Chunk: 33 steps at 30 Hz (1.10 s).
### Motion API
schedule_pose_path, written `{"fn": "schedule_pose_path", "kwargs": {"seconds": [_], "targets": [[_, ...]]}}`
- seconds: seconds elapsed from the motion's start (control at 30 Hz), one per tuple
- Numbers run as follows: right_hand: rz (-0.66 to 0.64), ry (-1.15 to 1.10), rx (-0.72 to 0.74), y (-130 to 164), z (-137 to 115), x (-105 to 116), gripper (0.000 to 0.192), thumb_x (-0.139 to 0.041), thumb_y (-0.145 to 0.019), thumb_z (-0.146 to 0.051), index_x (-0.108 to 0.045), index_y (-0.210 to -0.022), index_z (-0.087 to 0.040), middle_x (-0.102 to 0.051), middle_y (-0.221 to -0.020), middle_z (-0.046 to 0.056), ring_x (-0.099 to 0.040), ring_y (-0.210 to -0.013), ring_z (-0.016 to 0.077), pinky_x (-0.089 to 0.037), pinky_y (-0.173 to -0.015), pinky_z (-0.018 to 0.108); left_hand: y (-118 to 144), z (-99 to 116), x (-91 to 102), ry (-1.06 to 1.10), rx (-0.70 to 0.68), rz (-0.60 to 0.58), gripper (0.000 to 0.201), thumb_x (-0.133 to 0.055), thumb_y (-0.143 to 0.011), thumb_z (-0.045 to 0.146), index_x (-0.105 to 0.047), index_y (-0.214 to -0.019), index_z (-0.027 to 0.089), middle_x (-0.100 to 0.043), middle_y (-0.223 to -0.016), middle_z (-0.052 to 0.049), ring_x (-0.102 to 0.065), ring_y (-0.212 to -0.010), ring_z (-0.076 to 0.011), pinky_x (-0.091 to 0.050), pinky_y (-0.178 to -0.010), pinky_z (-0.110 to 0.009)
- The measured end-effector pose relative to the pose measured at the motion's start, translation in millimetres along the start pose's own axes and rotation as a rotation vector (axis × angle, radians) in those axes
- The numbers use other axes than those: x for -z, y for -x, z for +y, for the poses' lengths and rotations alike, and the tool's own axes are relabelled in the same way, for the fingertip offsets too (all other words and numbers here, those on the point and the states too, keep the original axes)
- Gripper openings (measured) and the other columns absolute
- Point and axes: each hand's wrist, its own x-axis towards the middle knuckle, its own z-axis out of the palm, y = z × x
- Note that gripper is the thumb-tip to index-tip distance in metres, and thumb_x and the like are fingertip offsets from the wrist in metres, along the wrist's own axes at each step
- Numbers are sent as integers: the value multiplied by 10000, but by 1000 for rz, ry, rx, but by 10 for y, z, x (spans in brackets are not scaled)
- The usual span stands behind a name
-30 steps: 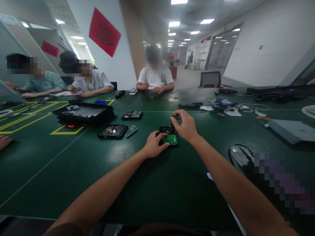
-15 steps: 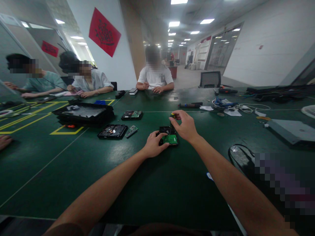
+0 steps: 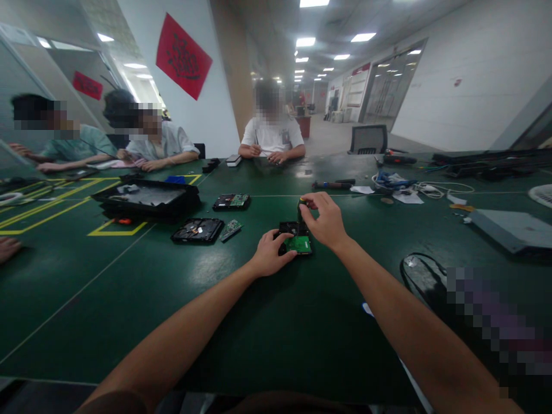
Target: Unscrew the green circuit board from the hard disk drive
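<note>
A hard drive with a green circuit board lies on the table before me. My left hand grips its left side, thumb at the near edge and fingers over the far part. Above the drive, my right hand pinches the handle of a screwdriver, dark with a yellow top. The screwdriver stands nearly upright, its shaft pointing down at the drive. Where exactly the tip rests is too small to make out.
Left of the drive lie a loose circuit board, an opened drive and another drive. Farther left stands a black tray. A grey metal box is on the right. Three people sit around the table.
The fingers of my right hand have shifted around the screwdriver handle, which has turned slightly. My left hand and the hard drive have stayed in place.
</note>
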Motion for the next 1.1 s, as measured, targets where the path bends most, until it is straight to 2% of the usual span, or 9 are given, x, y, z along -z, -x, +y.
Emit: {"fn": "schedule_pose_path", "kwargs": {"seconds": [0.23, 0.43, 0.63, 0.87, 1.1], "targets": [[14, -17, -53, 2, 39, -19, 157, -616, -935, -266, -616, -1087, -224, -682, -1049, 88, -664, -930, 247, -567, -857, 430, 3, 18, 29, 0, 7, -14, 585, -654, -909, 557, -580, -1433, 309, -445, -1505, -128, -412, -1417, -369, -347, -1173, -561], [10, 3, -3, 0, -4, -1, 159, -566, -975, -273, -638, -1110, -230, -653, -1101, 102, -655, -970, 245, -557, -904, 435, 0, 0, 16, 1, 2, -9, 585, -661, -905, 557, -578, -1433, 319, -442, -1510, -123, -409, -1419, -373, -348, -1170, -566], [16, -6, -53, -1, 31, -13, 140, -592, -970, -293, -626, -1085, -220, -675, -1060, 93, -664, -926, 244, -568, -859, 426, -3, -12, 0, 2, 2, -4, 580, -668, -903, 551, -575, -1432, 334, -444, -1511, -115, -418, -1414, -367, -353, -1167, -563], [9, 12, -3, 1, 17, -1, 163, -565, -982, -285, -640, -1116, -230, -652, -1117, 108, -655, -983, 254, -555, -906, 438, 4, 5, 7, 6, -1, -2, 577, -663, -906, 550, -577, -1431, 325, -444, -1511, -122, -420, -1411, -368, -358, -1163, -565], [12, -10, -47, 1, 46, -15, 157, -611, -970, -346, -629, -1082, -236, -689, -1041, 84, -669, -943, 254, -567, -856, 428, -1, 1, 10, 6, 5, -5, 573, -674, -901, 542, -580, -1427, 335, -445, -1512, -117, -417, -1415, -373, -355, -1164, -574]]}}
